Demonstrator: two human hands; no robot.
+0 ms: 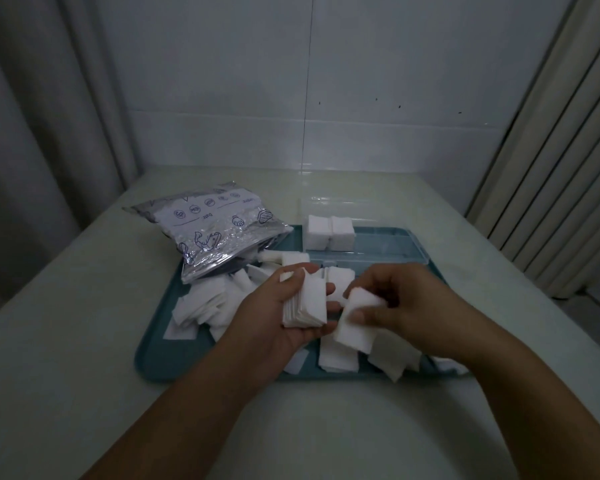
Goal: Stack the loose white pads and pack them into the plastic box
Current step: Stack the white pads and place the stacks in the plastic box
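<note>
1. The left hand (284, 306) covers the back of its stack (305, 304).
2. The bag (212, 233) hides some loose pads (201, 303); its print is too small to read.
3. Both forearms are cut off at the bottom edge.

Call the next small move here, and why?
Probably lay the pads pinched in the right hand onto the stack held in the left hand. The two sit almost side by side, and the plastic box still has room.

Tray (153, 362) on table (66, 341); bag (215, 230) on its rear left corner, box (378, 251) rear right, two stacks (330, 230) in box's left end, loose pads (201, 303) in front
</note>
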